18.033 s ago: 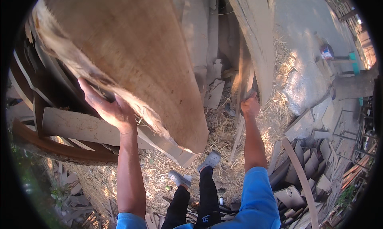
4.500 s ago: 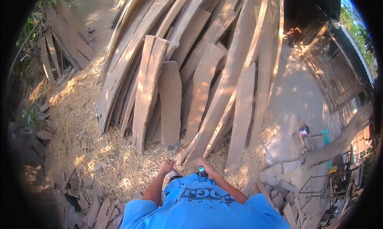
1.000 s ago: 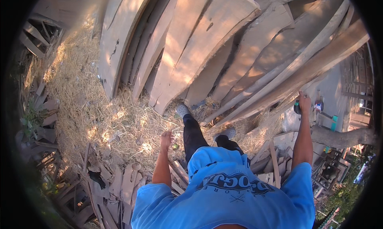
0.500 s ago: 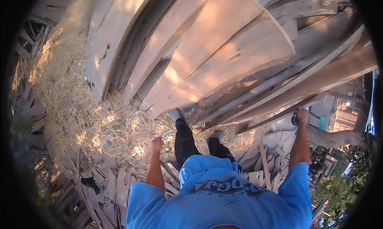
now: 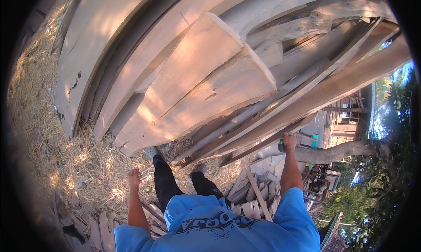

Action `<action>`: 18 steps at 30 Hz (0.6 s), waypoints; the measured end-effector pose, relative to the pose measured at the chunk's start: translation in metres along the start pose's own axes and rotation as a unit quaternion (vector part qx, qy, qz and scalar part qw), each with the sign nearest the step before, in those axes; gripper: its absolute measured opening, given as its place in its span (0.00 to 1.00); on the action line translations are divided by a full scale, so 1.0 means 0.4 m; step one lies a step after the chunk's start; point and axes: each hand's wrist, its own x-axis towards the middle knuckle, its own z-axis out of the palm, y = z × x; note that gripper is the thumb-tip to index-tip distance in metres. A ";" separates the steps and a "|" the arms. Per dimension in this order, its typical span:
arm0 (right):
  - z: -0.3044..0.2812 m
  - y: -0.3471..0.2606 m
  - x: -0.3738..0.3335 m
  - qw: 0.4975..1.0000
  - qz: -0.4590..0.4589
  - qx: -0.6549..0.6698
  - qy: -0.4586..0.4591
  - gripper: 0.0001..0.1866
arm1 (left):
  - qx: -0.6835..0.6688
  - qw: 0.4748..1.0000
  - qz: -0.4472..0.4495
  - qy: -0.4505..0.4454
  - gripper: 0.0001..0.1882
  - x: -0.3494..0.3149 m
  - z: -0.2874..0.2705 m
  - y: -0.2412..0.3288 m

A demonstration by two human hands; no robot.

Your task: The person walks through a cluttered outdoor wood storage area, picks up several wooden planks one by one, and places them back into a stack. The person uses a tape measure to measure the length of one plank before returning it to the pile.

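My right hand [image 5: 289, 141] is closed around a small dark-green rounded object [image 5: 281, 145], beside the low end of a leaning narrow plank [image 5: 267, 144]. Its exact kind is too small to make out. My left hand [image 5: 134, 180] hangs over the straw with its fingers curled in, and nothing shows in it. In front of me a wide, cracked wooden slab [image 5: 197, 94] leans with its lower tip near my foot. Further long slabs [image 5: 94, 45] stand to its left, and a thick brown beam [image 5: 351, 76] slopes up to the right.
Straw [image 5: 39, 133] covers the ground ahead and to the left. Broken wood offcuts [image 5: 258, 195] lie behind my legs, with more scraps [image 5: 96, 230] at lower left. A small green round thing [image 5: 148, 189] lies near my left hand. A curved trunk [image 5: 337, 153] stretches out at right.
My view has swung to the right, so the slabs, both hands and my body appear further left. Both arms keep about the same pose, and the right hand still holds the dark-green object.
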 end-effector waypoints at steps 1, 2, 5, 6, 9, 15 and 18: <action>-0.005 -0.002 -0.003 1.000 -0.002 0.022 -0.008 0.30 | -0.008 1.000 0.011 -0.003 0.18 0.005 -0.001 0.002; -0.007 -0.006 -0.004 1.000 -0.015 0.016 -0.008 0.30 | 0.002 1.000 0.001 0.004 0.18 0.010 -0.002 -0.001; -0.010 -0.014 -0.004 1.000 -0.004 -0.005 -0.013 0.30 | 0.006 1.000 -0.005 0.015 0.14 0.020 0.001 -0.026; -0.009 -0.014 -0.003 1.000 0.008 -0.015 -0.020 0.30 | -0.002 1.000 0.005 0.004 0.14 0.022 0.002 -0.037; -0.004 -0.011 0.002 0.999 0.010 -0.021 -0.027 0.30 | -0.002 1.000 -0.019 0.001 0.13 0.030 0.005 -0.072; -0.017 -0.023 -0.009 0.995 -0.021 -0.097 -0.028 0.30 | -0.018 0.997 -0.076 -0.007 0.14 0.056 0.001 -0.109; -0.041 -0.045 -0.035 0.998 0.031 0.048 -0.036 0.29 | 0.030 0.999 -0.028 0.000 0.13 0.067 0.004 -0.097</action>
